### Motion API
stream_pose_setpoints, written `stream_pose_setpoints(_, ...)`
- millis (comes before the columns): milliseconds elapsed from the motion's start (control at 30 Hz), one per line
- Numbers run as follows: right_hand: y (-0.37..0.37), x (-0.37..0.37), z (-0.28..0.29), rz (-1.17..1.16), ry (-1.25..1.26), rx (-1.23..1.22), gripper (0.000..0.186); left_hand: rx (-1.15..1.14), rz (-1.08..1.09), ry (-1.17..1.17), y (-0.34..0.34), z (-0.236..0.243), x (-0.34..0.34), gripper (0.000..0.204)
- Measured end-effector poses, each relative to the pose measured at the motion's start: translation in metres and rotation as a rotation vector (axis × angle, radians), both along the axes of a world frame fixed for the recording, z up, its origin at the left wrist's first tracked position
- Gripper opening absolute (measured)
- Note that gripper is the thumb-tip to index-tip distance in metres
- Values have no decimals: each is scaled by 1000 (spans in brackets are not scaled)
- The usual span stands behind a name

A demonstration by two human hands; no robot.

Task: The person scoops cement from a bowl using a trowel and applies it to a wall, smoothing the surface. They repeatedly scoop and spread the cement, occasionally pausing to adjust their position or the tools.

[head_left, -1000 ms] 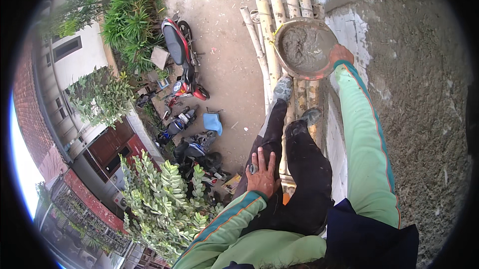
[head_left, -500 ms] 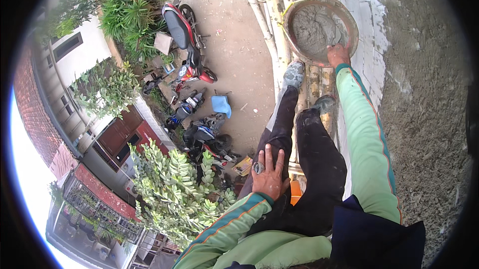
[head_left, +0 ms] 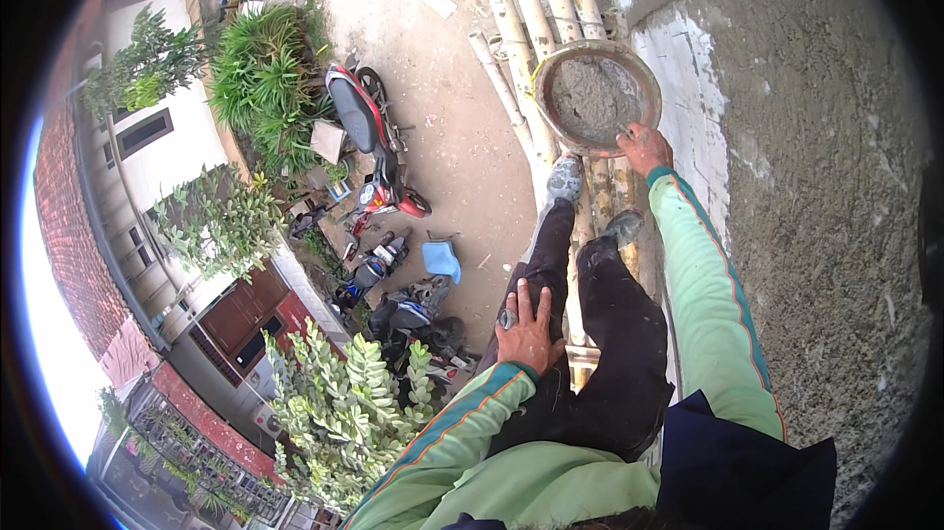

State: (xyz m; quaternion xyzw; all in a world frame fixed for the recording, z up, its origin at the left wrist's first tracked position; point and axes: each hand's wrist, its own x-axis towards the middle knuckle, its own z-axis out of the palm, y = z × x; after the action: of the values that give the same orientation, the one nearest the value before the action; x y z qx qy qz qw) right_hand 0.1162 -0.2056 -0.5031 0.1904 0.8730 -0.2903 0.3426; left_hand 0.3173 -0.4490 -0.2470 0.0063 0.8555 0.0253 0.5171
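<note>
A round tub [head_left: 648, 86] with a worn, mortar-smeared rim sits on the bamboo poles ahead of my feet. Wet grey mortar [head_left: 590, 102] lies inside it. At the tub's near right edge is my right hand [head_left: 646, 149], its fingers curled over the mortar by the rim. Whatever they grip is hidden by the hand and too small to make out. My left hand [head_left: 527, 331], with a ring on one finger, rests flat on my left thigh [head_left: 521, 382], fingers spread and holding nothing.
Lashed bamboo poles [head_left: 511, 24] form a narrow raised walkway under my feet. A rough, partly plastered wall [head_left: 806, 196] rises close on the right. Down on the left are parked motorbikes [head_left: 356, 107], a blue chair [head_left: 441, 261] and a leafy tree [head_left: 344, 402].
My right hand has drawn back from inside the tub to its near right edge. The whole view has shifted, placing the tub lower and further left. My left hand stays on the thigh.
</note>
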Motion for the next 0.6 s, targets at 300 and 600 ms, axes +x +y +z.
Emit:
stream_pose_setpoints(300, 35, 17, 428, 291, 130, -27, 37, 251, 280, 139, 3, 42, -24, 93)
stream_pose_setpoints(600, 75, 52, 894, 748, 531, -324, 30, 360, 336, 316, -55, 44, -93, 85)
